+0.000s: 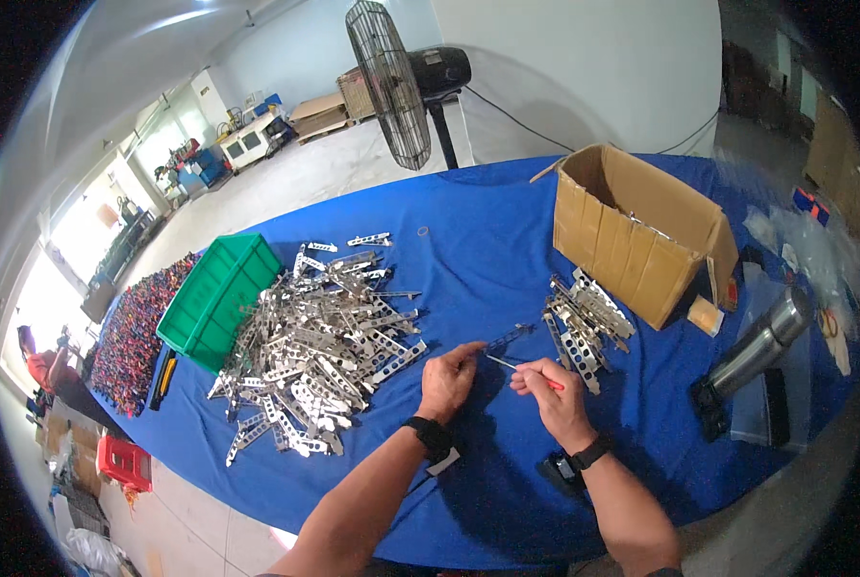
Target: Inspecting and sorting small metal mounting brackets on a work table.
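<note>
My left hand [447,378] pinches one end of a perforated metal strip [509,338] that lies on the blue tablecloth. My right hand [552,397] grips a thin tool with a red handle [524,368], its tip pointing left toward the left hand's fingers. A big loose pile of the same metal strips [324,337] lies to the left of my hands. A smaller, neater stack of strips [582,327] sits just right of them. Both wrists wear dark watches.
An open cardboard box [641,236] stands at the back right; a green plastic bin [216,298] sits left of the big pile. A steel flask [761,344] lies at the right with clear bags. A floor fan [401,82] stands behind the table.
</note>
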The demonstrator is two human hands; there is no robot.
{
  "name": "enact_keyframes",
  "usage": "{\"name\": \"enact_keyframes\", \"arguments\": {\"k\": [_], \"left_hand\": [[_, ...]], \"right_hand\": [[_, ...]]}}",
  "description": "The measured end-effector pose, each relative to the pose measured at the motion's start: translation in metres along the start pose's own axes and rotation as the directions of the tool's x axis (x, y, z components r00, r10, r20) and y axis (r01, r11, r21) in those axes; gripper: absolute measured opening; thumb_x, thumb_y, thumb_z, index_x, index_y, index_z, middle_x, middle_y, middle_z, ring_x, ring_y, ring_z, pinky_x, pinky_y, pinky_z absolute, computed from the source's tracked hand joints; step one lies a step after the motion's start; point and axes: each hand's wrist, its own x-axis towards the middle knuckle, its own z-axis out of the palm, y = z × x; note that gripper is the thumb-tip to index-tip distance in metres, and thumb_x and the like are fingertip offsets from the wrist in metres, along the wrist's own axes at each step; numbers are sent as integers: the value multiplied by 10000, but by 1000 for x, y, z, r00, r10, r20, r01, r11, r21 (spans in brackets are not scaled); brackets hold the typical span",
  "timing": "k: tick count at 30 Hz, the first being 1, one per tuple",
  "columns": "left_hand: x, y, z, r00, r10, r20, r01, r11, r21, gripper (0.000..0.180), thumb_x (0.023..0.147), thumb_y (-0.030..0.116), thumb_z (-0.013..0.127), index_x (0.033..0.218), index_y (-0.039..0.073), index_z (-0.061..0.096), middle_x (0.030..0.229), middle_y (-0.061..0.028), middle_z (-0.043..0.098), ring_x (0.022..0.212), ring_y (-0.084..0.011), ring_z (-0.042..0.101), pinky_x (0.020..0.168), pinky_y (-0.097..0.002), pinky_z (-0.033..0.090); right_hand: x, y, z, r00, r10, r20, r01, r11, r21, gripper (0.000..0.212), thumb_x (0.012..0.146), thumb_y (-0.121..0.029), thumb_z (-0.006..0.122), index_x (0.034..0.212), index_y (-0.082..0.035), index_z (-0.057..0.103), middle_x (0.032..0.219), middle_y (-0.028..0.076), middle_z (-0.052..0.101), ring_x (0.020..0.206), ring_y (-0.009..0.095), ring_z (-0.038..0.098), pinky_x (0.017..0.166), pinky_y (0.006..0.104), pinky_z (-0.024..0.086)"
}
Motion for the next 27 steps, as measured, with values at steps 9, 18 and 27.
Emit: {"name": "enact_keyframes", "arguments": {"k": [9,18,27], "left_hand": [[1,4,-1,1000,2,-13,-2,1000,17,292,865,126,579,1126,143,708,621,-167,599,560,-283,613,588,-394,477],[1,4,0,1000,-29,5,29,999,26,291,869,135,572,1125,156,709,591,-169,583,531,-295,593,567,-411,466],[0,10,-2,1000,-21,10,21,999,39,287,871,136,568,1120,151,710,612,-179,601,558,-316,612,584,-417,475]], "right_hand": [[0,0,0,1000,-22,4,22,1000,-8,218,984,-126,516,1011,52,639,928,141,705,860,190,699,767,305,572],[-1,-4,3,1000,-11,-21,12,1000,23,220,983,-116,511,1021,58,641,926,150,702,833,190,695,742,304,572],[-2,-1,2,997,-2,-71,2,1000,7,212,982,-111,515,1016,55,643,919,145,702,827,189,694,752,306,570]]}}
